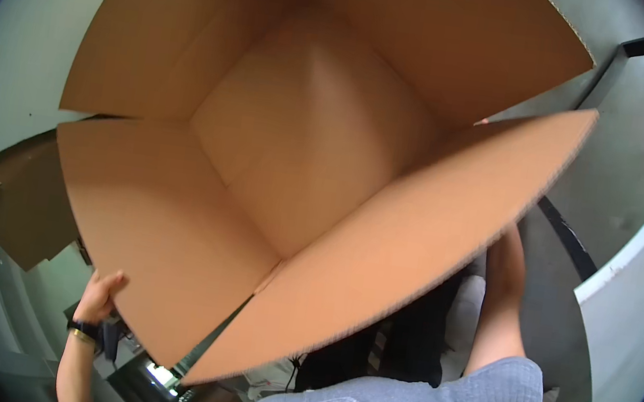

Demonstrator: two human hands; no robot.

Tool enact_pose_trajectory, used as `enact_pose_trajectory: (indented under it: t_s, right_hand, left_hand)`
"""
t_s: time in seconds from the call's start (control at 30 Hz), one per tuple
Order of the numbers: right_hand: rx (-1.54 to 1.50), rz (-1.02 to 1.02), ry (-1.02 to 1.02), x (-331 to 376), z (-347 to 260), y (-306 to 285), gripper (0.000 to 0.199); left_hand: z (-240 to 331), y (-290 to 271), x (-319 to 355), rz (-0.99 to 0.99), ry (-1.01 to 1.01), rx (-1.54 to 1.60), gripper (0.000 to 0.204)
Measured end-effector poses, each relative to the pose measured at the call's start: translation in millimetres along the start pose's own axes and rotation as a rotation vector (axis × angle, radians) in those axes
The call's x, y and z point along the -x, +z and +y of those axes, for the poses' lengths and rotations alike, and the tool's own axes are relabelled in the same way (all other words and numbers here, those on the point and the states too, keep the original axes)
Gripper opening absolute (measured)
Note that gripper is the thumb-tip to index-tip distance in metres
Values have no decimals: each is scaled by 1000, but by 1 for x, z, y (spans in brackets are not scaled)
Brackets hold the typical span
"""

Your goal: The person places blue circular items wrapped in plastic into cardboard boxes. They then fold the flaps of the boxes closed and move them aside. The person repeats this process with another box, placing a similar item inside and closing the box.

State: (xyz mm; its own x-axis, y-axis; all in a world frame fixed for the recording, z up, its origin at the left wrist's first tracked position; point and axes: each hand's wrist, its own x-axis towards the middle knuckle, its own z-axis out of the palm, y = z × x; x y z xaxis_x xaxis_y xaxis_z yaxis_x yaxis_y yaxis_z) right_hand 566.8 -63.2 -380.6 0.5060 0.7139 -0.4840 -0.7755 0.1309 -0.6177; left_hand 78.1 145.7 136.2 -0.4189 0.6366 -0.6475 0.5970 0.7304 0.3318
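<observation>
The frame's centre is filled by an open cardboard box [307, 126], cut off at the top edge. At lower left, a flap [153, 215] is pinched by the left hand [99, 291]. The right hand [481, 123] is mostly hidden behind another flap [416, 230]; its fingers' state cannot be told.

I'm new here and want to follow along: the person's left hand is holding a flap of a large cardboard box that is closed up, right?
Not closed: the head view shows the large cardboard box open, its inside visible. The left hand does hold a flap.
</observation>
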Motion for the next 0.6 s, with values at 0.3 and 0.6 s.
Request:
enact_pose_trajectory:
  t_s: [0.3,0.6]
  right_hand:
    - [674,-241,-729,42,-180,153,103]
    - [570,-189,-242,26,-193,219,48]
  left_hand:
    - [-112,52,-136,-161,28,167,38]
    - [-189,61,-75,-328,177,44,39]
